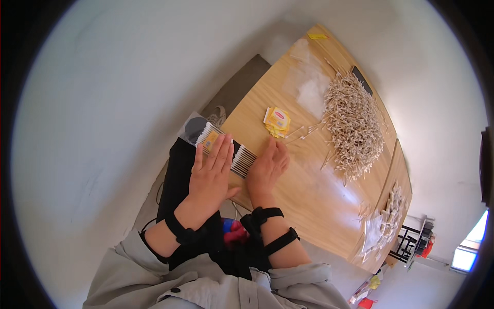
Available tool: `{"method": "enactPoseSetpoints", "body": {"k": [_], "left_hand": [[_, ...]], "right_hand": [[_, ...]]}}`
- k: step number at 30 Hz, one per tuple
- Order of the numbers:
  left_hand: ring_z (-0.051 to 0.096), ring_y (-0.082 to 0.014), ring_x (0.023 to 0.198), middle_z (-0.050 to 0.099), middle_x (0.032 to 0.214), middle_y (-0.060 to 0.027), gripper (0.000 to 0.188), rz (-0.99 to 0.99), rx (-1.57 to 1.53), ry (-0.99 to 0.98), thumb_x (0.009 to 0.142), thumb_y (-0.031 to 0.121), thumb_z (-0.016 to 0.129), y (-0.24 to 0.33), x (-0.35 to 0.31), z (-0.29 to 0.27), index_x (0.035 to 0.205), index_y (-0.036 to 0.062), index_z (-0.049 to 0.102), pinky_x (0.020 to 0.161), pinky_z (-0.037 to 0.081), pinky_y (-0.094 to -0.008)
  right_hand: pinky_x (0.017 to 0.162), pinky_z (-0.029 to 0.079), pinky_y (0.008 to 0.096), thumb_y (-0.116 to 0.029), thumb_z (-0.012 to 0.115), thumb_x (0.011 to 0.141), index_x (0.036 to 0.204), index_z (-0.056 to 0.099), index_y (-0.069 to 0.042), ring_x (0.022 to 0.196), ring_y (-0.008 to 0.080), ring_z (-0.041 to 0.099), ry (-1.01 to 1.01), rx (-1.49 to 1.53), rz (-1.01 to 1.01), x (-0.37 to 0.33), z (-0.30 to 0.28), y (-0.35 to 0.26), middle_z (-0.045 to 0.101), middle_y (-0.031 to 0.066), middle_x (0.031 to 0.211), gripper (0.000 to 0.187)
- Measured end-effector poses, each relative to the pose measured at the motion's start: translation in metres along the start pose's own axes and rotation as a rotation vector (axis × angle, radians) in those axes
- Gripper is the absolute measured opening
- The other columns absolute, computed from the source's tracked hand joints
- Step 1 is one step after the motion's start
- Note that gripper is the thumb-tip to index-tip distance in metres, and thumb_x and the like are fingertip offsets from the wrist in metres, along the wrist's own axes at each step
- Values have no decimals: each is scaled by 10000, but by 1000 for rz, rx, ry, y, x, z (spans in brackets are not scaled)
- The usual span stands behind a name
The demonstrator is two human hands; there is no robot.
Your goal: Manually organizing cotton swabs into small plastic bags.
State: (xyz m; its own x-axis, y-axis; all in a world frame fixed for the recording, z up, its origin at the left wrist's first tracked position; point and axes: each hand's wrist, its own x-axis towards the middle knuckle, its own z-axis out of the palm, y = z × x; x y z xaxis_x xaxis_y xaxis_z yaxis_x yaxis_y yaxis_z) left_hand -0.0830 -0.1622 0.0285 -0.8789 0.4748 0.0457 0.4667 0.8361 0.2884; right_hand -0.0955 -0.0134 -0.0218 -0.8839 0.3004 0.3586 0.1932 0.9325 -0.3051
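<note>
Left of centre in the frame, a clear plastic sleeve (188, 121) lies at the near edge of the tabletop (303, 206), with a dark round shape (195, 128) showing at it. Just right of that, a row of cotton swabs (202, 137) lies side by side, a yellow card (210, 140) among them. Over this row the left hand (210, 177) lies flat, its fingers extended and close together — its grip is wide, curled around nothing, the fingers covering part of the swabs and card.

Near the centre, a second row of swabs (242, 161) shows between the two hands, white tips in line. At its right end is the right hand (266, 166), fingers bent inward; its grip looks narrow, but I cannot tell whether it holds anything. Above that hand sits a stack of yellow-and-white cards (277, 121), with a few loose swabs (303, 135) to its right.

Toward the upper centre-right, clear plastic bags (311, 88) lie flat beside a large heap of swabs (355, 126) — the heap fills the right of the tabletop, a dark flat object (362, 80) behind it. At lower right, more swabs (389, 219) lie with clear plastic (371, 233).
</note>
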Motion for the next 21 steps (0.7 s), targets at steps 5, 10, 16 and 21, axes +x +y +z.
{"method": "enactPoseSetpoints", "body": {"k": [5, 10, 16, 21], "left_hand": [[161, -252, 1448, 240, 1535, -133, 1077, 73, -35, -13, 591, 511, 774, 1, 0, 13, 1414, -26, 333, 1157, 49, -523], [169, -248, 1445, 246, 1535, -129, 1122, 73, -59, -73, 551, 529, 787, 2, 1, 13, 1420, -15, 330, 1162, 50, -509], [174, -229, 1444, 253, 1532, -131, 1073, 150, 26, 9, 594, 538, 741, 10, 12, 16, 1419, -13, 333, 1163, 51, -516], [179, -230, 1441, 252, 1532, -131, 1059, 129, 13, -58, 615, 550, 716, 9, 14, 27, 1426, -6, 323, 1163, 33, -520]], "right_hand": [[1034, 281, 458, -35, 495, 830, 1278, 499, -41, 1191, 342, 412, 30, 62, -12, 1, 1, 0, 465, 168, 1235, 448], [1056, 286, 457, -91, 491, 864, 1280, 489, -17, 1216, 348, 405, -4, 7, -11, 1, 1, 1, 458, 152, 1233, 422], [1049, 288, 466, -82, 530, 842, 1291, 476, -15, 1215, 359, 405, 12, 46, -27, 0, -1, -2, 455, 163, 1241, 458], [1039, 298, 461, -67, 538, 835, 1289, 477, -16, 1206, 355, 404, 8, 73, 7, -1, -1, 2, 452, 178, 1239, 461]]}}
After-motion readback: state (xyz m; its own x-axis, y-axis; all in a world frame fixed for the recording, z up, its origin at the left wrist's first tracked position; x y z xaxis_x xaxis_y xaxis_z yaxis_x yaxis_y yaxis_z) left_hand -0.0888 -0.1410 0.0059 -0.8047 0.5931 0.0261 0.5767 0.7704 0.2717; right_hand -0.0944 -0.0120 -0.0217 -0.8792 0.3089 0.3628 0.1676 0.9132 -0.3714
